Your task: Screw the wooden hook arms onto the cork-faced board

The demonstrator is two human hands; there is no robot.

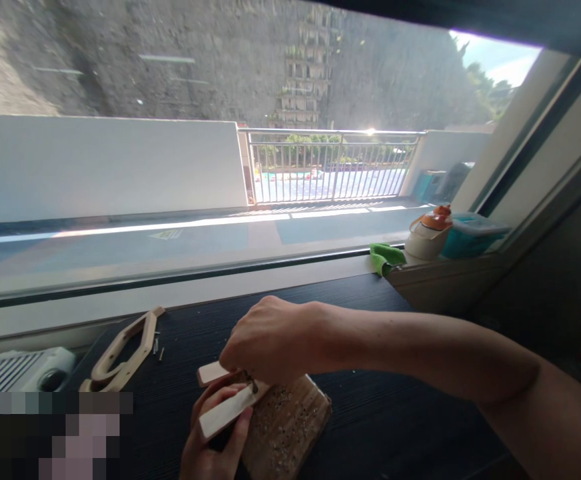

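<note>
My left hand (215,433) grips a pale flat wooden strip (225,410) and holds it against a brown wooden block (290,427) that lies on the dark table (370,427). My right hand (270,343) reaches across from the right. It is closed in a pinch on a small dark thing at the strip's upper end; I cannot make out what it is. A second pale wooden piece (208,372) shows just left of my right hand.
A curved wooden frame piece (125,353) lies at the left with a few small nails (158,347) beside it. A white appliance (20,370) sits at far left. On the sill at right stand a green cloth (386,257), a cream bottle (428,237) and a teal container (470,233).
</note>
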